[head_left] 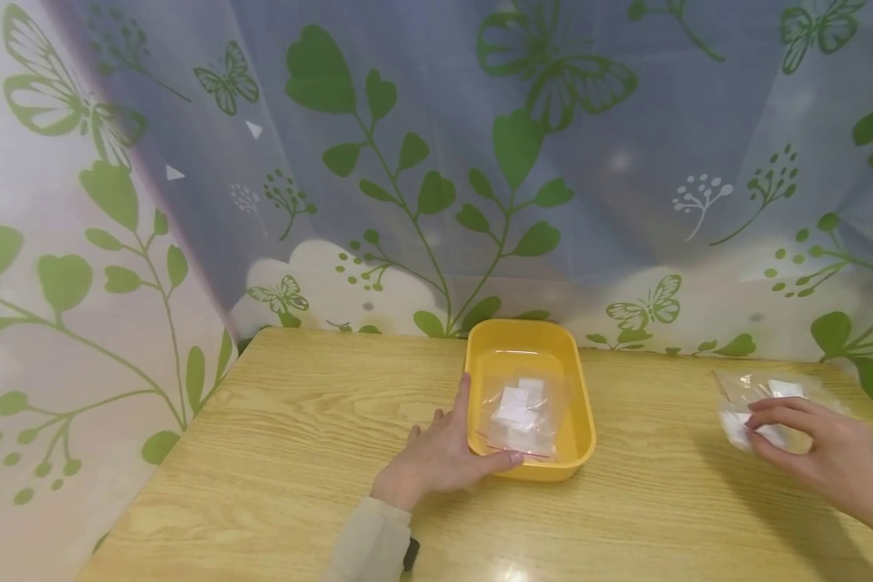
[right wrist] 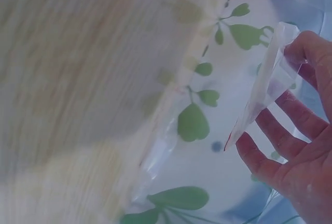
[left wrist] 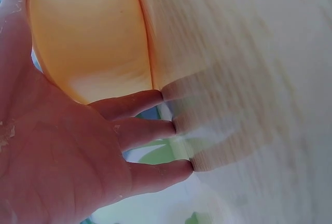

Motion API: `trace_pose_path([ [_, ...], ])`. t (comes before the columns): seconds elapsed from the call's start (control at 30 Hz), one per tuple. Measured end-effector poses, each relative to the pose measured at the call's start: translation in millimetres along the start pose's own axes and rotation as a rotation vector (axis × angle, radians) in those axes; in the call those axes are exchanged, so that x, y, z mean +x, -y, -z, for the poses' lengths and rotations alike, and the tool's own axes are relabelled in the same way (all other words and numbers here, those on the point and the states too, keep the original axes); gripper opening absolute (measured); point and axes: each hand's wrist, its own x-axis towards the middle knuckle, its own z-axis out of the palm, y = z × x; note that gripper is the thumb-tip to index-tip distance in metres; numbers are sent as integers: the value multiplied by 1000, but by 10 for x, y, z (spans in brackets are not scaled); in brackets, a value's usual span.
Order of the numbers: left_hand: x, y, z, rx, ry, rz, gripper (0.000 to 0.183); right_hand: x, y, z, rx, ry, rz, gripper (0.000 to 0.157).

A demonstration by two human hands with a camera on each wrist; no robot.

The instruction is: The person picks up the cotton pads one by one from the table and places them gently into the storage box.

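A yellow plastic bin (head_left: 580, 380) stands on the table toward the back, with clear zip bags (head_left: 516, 408) holding white pieces inside it. My left hand (head_left: 440, 453) spans the bin's near left corner, thumb along the front rim and index finger up the left wall. In the left wrist view its other fingers (left wrist: 155, 176) stretch out straight, tips at the tabletop, beside the bin's wall (left wrist: 93, 37). Over the table's right side, my right hand (head_left: 822, 453) pinches a clear zip bag (right wrist: 267, 81) with a red seal line, thumb against fingers.
Behind the held bag, another clear bag with a white piece (head_left: 786, 389) lies near the table's back edge. The wood-grain table (head_left: 298, 420) meets a curtain (head_left: 422, 267) printed with green leaves and butterflies, which also hangs along the left side.
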Motion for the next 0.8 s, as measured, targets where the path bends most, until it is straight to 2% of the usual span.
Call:
trace_pose_path([
  [0.17,-10,-8,13,14,7,12,128,73,112,-8,24,12,-11,31],
  [0.37,-10,-17,19,18,14,10,129,188,230,-30,32,-9,38,28],
  [0.6,-10,-14,10,7,14,-1,129,339,383,-76,104,-6,83,33],
  [0.7,-6,-8,10,9,13,-6,128,407,436,-108,147,-22,108,10],
  [0.73,-7,-7,11,9,12,-8,128,429,454,-121,162,-33,116,12],
  [0.8,-8,-3,13,13,13,-7,128,470,491,-152,199,-53,133,30],
])
